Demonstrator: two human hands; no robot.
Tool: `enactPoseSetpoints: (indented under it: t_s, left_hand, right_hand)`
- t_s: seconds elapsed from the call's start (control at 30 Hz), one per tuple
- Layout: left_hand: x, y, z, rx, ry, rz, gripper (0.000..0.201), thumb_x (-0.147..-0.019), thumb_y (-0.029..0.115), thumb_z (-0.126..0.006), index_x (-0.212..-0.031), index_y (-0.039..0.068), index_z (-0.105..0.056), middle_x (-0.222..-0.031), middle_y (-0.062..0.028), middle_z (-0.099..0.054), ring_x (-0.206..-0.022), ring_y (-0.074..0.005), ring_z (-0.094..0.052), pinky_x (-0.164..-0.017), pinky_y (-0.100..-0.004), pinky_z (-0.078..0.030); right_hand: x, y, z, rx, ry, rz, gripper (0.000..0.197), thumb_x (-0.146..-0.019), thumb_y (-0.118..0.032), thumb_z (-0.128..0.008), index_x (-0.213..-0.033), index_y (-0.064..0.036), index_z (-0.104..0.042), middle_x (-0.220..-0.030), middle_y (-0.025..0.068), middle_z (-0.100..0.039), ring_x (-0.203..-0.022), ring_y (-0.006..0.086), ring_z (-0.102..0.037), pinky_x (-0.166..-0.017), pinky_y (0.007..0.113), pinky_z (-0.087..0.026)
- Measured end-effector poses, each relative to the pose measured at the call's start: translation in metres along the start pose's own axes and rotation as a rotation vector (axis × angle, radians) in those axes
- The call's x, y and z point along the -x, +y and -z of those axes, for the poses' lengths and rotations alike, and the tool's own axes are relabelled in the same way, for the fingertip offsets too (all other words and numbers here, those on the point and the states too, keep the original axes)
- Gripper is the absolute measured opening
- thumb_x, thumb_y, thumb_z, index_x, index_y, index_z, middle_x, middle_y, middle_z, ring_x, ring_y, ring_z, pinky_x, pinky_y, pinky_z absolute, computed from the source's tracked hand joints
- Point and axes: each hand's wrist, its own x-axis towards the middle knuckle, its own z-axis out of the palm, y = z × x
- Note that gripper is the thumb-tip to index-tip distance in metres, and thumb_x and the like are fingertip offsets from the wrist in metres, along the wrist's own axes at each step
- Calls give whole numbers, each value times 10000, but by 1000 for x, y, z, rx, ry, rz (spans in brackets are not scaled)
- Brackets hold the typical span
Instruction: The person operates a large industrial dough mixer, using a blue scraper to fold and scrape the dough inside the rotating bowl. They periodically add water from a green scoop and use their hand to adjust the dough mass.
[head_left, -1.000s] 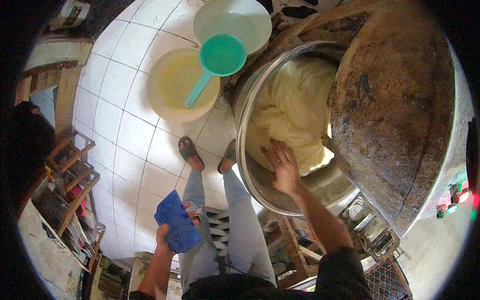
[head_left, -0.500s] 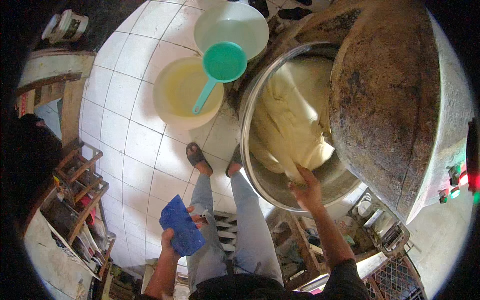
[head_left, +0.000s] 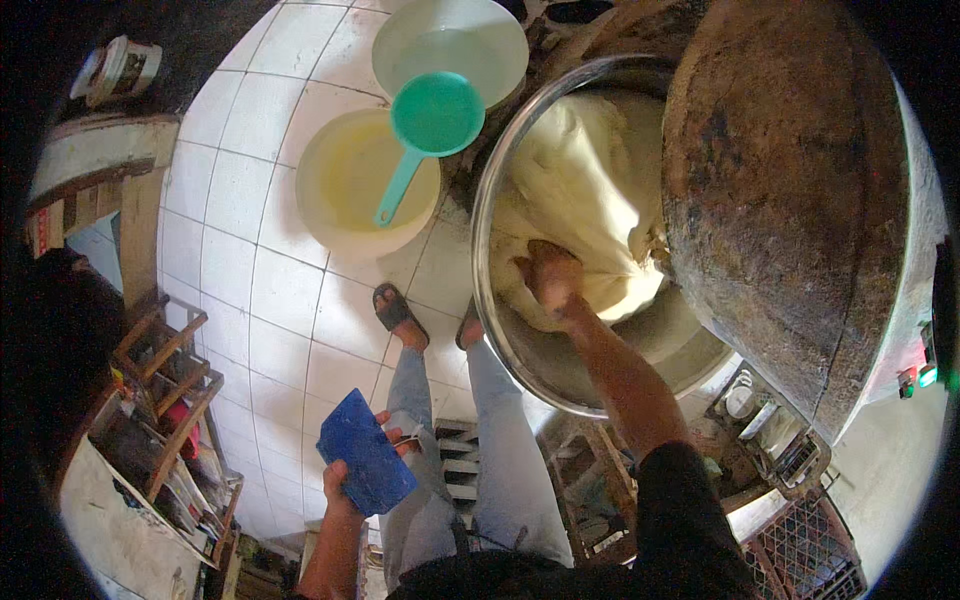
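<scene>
In my left hand (head_left: 342,494) is a flat blue dough scraper (head_left: 364,452), held in front of my left leg with the thumb on one face and fingertips showing past the far edge. My right hand (head_left: 553,281) reaches into a large round steel mixing bowl (head_left: 479,235). Its fingers are curled into a big pale mass of dough (head_left: 580,180), near the bowl's left side, and the fingertips are partly hidden. The dough is smooth and folded, stretching under the machine at right.
A big worn mixer housing (head_left: 780,200) overhangs the bowl's right side. Two pale basins (head_left: 320,215) hold liquid on the white tiled floor, with a green dipper (head_left: 437,115) lying across them. A wooden rack (head_left: 165,370) stands left; a crate (head_left: 805,545) lies lower right.
My right hand has moved from the bowl's near rim inward and to the left, carrying the pulled dough flap over the mass. The left hand still holds the scraper.
</scene>
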Motion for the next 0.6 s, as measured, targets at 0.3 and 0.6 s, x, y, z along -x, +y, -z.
enactPoseSetpoints:
  t_s: [0.3,0.6]
  left_hand:
    - [4,-9,-1,23,36,-53,1097,-726,561,-816,-1567,51,-331,-1493,-240,-487,-1271,-422,-593,-1029,-609,-533]
    - [12,15,-64,-305,-87,-42,1224,-632,666,-871,-1553,55,-347,-1520,-172,-477,-1267,-365,-585,-1049,-526,-519]
  right_hand:
    - [119,2,44,-501,221,-89,299,-1018,-249,-632,-875,12,-663,-688,153,-615,-648,306,-602,-640,392,-484]
    - [315,-9,144,-1086,239,-27,237,-963,-266,-644,-948,-35,-693,-919,121,-673,-865,276,-646,-798,418,-512]
